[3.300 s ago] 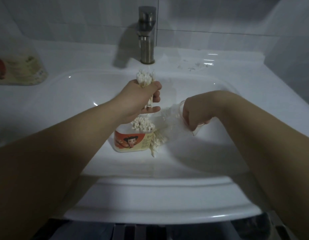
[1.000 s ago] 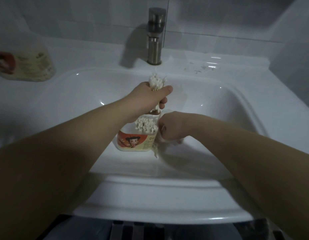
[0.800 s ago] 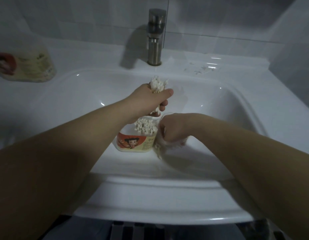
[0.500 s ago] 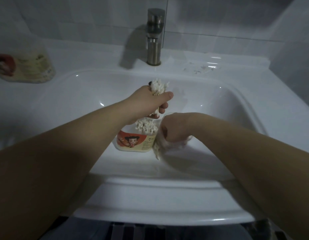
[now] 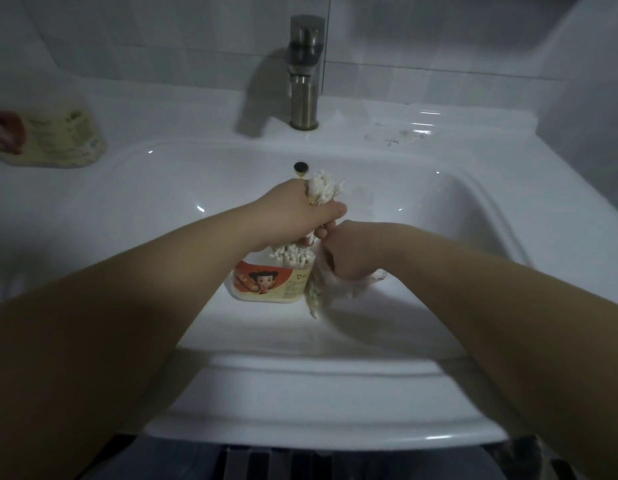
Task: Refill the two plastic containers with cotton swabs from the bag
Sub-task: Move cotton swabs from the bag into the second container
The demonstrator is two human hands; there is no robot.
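- My left hand (image 5: 297, 209) is in a closed grip: fingers and thumb are curled tight round a bundle of cotton swabs (image 5: 323, 188), which stands roughly upright with white heads fanning out above the fist.
- The labelled container (image 5: 271, 284) stands in the sink (image 5: 439, 216), at 6 o'clock of that fist. Its top shows a layer of swab heads, so I judge it partly filled.
- My right hand (image 5: 352, 256) is also in a closed grip, bunched on the clear bag (image 5: 338, 294). The bag hangs at 3 o'clock of the container, touching its side, with a few swabs sagging in its lower corner.
- Step in hand, as I read it: loading container 1 of 2, with the bundle poised over its mouth.
- The next move calls for lowering the bundle straight down at 6 o'clock with the sticks kept parallel, then loosening the grip only once the lower ends are inside. Splayed sticks could catch the rim and spill into the basin.
- The tap (image 5: 306, 71) stands at 12 o'clock, well apart from the work.
- A blurred pale pack (image 5: 54, 140) lies on the bench at 10 o'clock. I cannot tell whether it is container 2.
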